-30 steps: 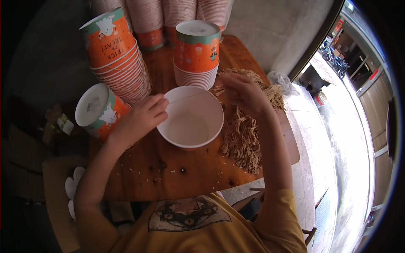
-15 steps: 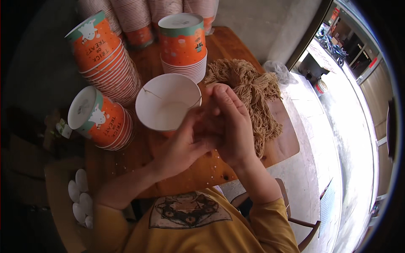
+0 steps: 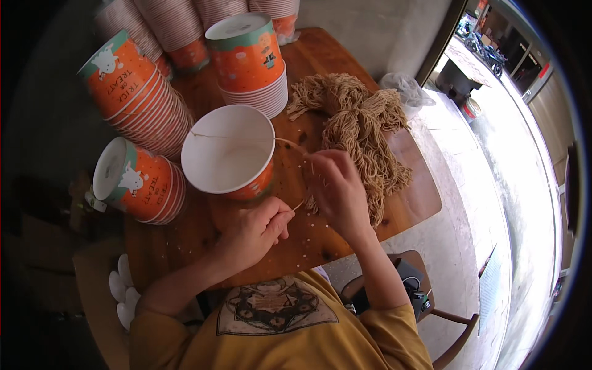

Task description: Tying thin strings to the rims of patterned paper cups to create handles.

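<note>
A white-lined paper cup with an orange outside stands mouth up on the wooden table in front of me. A thin tan string lies across its mouth and leaves through the right side of the rim toward my right hand. My left hand, below the cup, is closed in a pinch on a short stretch of the string. My right hand, slightly blurred, has its fingers curled around the string to the right of the cup. The part of the string inside its fingers is hidden.
Orange cup stacks stand upside down at the left, with another stack behind the cup. Bundles of tan string lie at the right. A clear plastic bag sits beyond them. Small pale bits dot the wooden table. A chair is at lower right.
My hands have moved apart: the left went down and left, the right came down. String now shows between cup and hands. The view has shifted slightly.
</note>
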### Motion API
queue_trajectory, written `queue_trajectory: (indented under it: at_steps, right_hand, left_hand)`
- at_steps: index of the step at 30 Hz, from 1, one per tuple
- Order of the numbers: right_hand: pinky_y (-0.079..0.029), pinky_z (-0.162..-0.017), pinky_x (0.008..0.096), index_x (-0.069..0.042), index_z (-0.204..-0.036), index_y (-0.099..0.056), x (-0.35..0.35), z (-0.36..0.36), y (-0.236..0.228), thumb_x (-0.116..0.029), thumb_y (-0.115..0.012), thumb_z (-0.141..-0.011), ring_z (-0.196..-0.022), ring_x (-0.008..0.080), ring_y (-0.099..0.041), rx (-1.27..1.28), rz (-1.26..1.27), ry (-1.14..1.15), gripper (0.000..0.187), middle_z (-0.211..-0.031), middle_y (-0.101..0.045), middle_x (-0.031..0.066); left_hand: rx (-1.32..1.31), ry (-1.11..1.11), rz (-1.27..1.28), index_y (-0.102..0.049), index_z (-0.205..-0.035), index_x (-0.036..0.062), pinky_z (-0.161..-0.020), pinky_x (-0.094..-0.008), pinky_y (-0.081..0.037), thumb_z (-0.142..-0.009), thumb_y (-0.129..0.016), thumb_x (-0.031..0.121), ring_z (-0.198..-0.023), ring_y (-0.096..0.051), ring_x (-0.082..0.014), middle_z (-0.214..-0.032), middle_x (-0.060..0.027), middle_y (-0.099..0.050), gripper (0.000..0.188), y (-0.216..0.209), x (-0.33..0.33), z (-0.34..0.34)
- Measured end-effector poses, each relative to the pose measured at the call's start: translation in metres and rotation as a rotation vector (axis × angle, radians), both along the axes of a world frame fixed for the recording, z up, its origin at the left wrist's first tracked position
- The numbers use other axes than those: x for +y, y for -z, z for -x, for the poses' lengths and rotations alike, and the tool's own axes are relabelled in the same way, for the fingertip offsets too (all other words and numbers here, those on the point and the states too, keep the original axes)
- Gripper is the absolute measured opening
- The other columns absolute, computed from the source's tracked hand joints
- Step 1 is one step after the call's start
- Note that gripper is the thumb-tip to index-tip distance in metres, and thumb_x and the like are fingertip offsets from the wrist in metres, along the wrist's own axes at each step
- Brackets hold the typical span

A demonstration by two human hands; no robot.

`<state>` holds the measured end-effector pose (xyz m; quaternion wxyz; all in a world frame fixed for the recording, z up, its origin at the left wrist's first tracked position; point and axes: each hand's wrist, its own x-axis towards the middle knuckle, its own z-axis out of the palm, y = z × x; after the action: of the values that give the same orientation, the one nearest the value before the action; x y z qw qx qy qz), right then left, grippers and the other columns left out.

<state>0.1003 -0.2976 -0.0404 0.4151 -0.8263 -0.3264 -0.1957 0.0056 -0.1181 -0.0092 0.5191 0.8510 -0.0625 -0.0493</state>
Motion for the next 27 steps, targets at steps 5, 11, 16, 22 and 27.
queue_trajectory:
  at_steps: [5, 11, 16, 22, 27]
  right_hand:
    - [-0.052, -0.076, 0.0312, -0.002, -0.122, -0.058, -0.001, 0.027, -0.011, -0.007, -0.063, -0.091, -0.086, 0.022, -0.064, 0.513, -0.119, -0.504, 0.032, -0.108, -0.063, 0.0135]
    - [-0.051, -0.068, 0.0365, -0.001, -0.104, -0.06, 0.001, 0.025, -0.001, -0.008, -0.065, -0.09, -0.083, 0.0321, -0.063, 0.396, -0.12, -0.43, 0.017, -0.09, -0.061, 0.0152]
    - [-0.048, -0.062, 0.0307, 0.0, -0.095, -0.061, 0.01, 0.022, 0.005, -0.01, -0.063, -0.093, -0.065, 0.0187, -0.057, 0.628, -0.303, -0.198, 0.01, -0.075, -0.06, 0.0119]
    - [-0.049, -0.061, 0.0293, -0.002, -0.1, -0.063, 0.031, 0.016, 0.013, -0.009, -0.063, -0.093, -0.066, 0.0189, -0.059, 0.527, -0.311, -0.148, 0.01, -0.082, -0.063, 0.0116]
    - [-0.055, -0.069, 0.0356, -0.004, -0.098, -0.064, 0.046, 0.018, 0.017, -0.001, -0.068, -0.084, -0.09, 0.0278, -0.063, 0.297, -0.26, -0.216, 0.014, -0.118, -0.061, 0.0117]
  left_hand:
    - [-0.026, -0.029, -0.051, -0.057, -0.1, 0.0012, -0.056, -0.029, -0.051, -0.097, -0.055, 0.008, -0.062, -0.063, -0.0149, -0.072, -0.0076, -0.065, 0.008, 0.0, 0.004, 0.0]
    - [-0.176, -0.086, -0.138, -0.056, -0.099, 0.0029, -0.06, -0.0331, -0.051, -0.092, -0.064, 0.01, -0.068, -0.065, -0.0217, -0.076, -0.0097, -0.064, 0.013, -0.017, 0.006, -0.002]
    - [-0.624, -0.193, -0.55, -0.055, -0.101, 0.0031, -0.079, -0.0399, -0.048, -0.079, -0.075, 0.01, -0.094, -0.055, -0.0326, -0.099, -0.0143, -0.055, 0.031, -0.016, 0.027, -0.034]
    - [0.006, -0.13, -0.121, -0.057, -0.106, 0.0005, -0.078, -0.0249, -0.049, -0.088, -0.065, 0.003, -0.084, -0.058, -0.0098, -0.092, -0.0023, -0.061, 0.021, -0.021, 0.054, -0.047]
    - [0.142, -0.022, 0.143, -0.059, -0.108, 0.0006, -0.075, -0.0229, -0.048, -0.087, -0.065, 0.004, -0.083, -0.054, -0.0063, -0.09, 0.001, -0.057, 0.022, -0.027, 0.077, -0.05]
